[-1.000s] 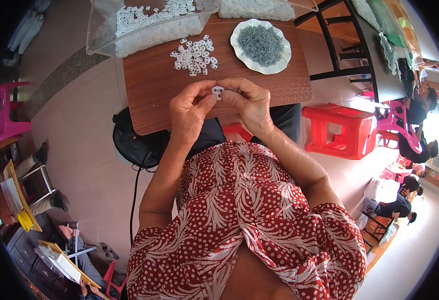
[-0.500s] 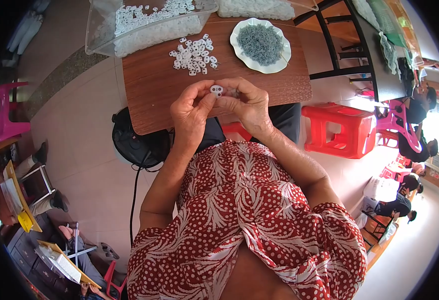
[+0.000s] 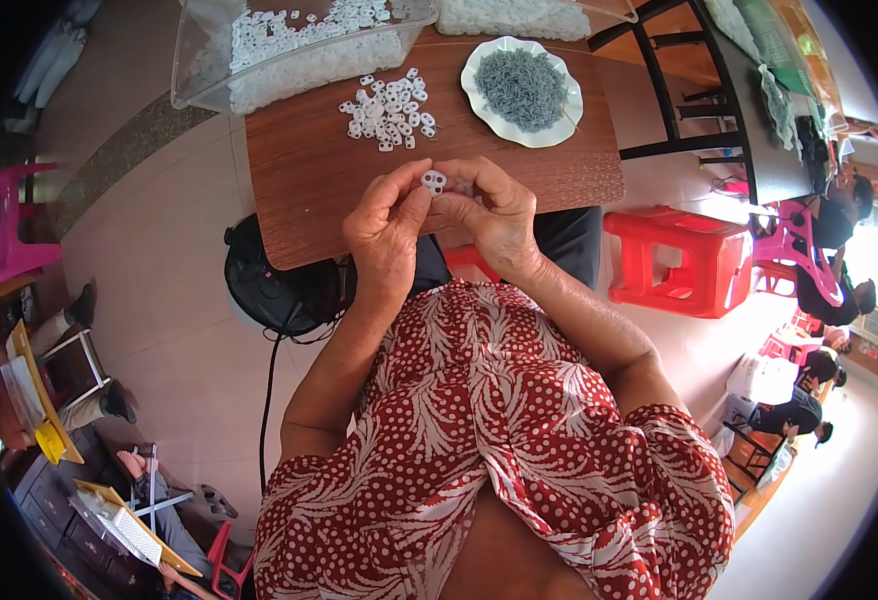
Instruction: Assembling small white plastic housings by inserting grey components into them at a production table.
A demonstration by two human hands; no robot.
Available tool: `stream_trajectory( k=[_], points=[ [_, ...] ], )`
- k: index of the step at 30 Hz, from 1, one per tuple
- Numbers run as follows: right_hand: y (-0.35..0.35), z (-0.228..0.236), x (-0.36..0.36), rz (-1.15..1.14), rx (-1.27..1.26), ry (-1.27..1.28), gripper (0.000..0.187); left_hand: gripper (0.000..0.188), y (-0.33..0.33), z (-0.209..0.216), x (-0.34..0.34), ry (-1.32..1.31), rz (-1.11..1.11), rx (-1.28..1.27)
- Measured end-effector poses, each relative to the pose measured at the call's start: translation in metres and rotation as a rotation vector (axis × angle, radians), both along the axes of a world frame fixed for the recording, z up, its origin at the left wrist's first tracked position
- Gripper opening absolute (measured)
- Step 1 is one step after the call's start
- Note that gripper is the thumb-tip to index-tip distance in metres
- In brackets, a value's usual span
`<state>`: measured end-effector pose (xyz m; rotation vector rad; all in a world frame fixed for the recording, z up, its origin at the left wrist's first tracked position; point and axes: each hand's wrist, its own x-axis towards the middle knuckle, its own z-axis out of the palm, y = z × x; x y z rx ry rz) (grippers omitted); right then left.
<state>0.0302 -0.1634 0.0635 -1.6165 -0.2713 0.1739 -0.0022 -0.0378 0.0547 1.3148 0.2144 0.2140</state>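
Observation:
Between my two hands, above the near edge of the brown table [image 3: 304, 190], is a small white plastic piece with dark round holes [image 3: 434, 182]. My left hand [image 3: 389, 225] pinches it from the left between thumb and forefinger. From the right, the bent thumb and forefinger of my right hand [image 3: 499, 220] close on the same piece; whether they also hold something small is hidden. Similar white plastic pieces [image 3: 389, 110] lie in a loose pile beyond my hands. Right of the pile stands a white scalloped plate [image 3: 476, 112] heaped with small grey slender parts [image 3: 521, 90].
Clear plastic bins [image 3: 204, 90] of white pieces stand at the table's far edge. A red stool [image 3: 679, 262] is on the right, and a black bag [image 3: 274, 285] hangs below the table's left side. Other people sit farther off to the right and left.
Both hands keep their pinch on the white plastic piece at almost the same spot. Only slight shifts of the fingers and left wrist show.

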Motion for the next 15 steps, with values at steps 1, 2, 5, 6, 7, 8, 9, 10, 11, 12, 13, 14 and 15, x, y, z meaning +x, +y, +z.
stream_trajectory(
  k=[1, 2, 5, 6, 7, 8, 9, 10, 11, 12, 13, 14, 15],
  points=[
    [0.0002, 0.0007, -0.0001, -0.005, 0.013, -0.009, 0.030, 0.021, 0.0000, 0.0003, -0.0001, 0.000, -0.009, 0.010],
    [-0.0003, 0.0010, 0.0000, -0.006, 0.013, -0.009, 0.030, 0.021, -0.0007, 0.0001, 0.0002, -0.001, -0.010, 0.010],
    [-0.0006, 0.0019, 0.0008, -0.012, -0.102, -0.090, 0.028, 0.020, -0.0019, -0.0007, 0.0007, -0.072, 0.006, 0.008],
    [0.0004, 0.0040, 0.0005, -0.018, -0.127, -0.096, 0.028, 0.020, -0.0014, -0.0002, 0.0004, -0.090, 0.008, 0.062],
    [0.0007, 0.0055, 0.0005, -0.028, -0.154, -0.102, 0.027, 0.019, -0.0016, 0.0003, 0.0005, -0.110, 0.008, 0.115],
    [0.0007, 0.0053, 0.0007, -0.029, -0.155, -0.102, 0.027, 0.019, -0.0023, 0.0005, 0.0008, -0.111, 0.006, 0.114],
    [0.0007, 0.0048, 0.0009, -0.032, -0.133, -0.129, 0.027, 0.019, -0.0036, 0.0007, 0.0012, -0.126, 0.018, 0.124],
    [0.0009, 0.0044, 0.0012, -0.033, -0.111, -0.156, 0.027, 0.019, -0.0044, 0.0007, 0.0013, -0.141, 0.032, 0.136],
    [0.0012, 0.0044, 0.0017, -0.033, -0.111, -0.155, 0.027, 0.019, -0.0049, 0.0005, 0.0008, -0.140, 0.032, 0.136],
    [0.0014, 0.0046, 0.0022, -0.038, -0.145, -0.235, 0.028, 0.019, -0.0053, 0.0002, -0.0001, -0.132, 0.031, 0.124],
    [0.0016, 0.0045, 0.0027, -0.042, -0.178, -0.315, 0.028, 0.019, -0.0058, 0.0000, -0.0007, -0.124, 0.030, 0.113],
    [0.0020, 0.0037, 0.0033, -0.043, -0.178, -0.314, 0.028, 0.019, -0.0062, 0.0005, -0.0006, -0.123, 0.029, 0.113],
    [0.0025, 0.0026, 0.0039, -0.052, -0.169, -0.351, 0.028, 0.019, -0.0067, 0.0016, -0.0003, -0.133, 0.030, 0.100]
  ],
)
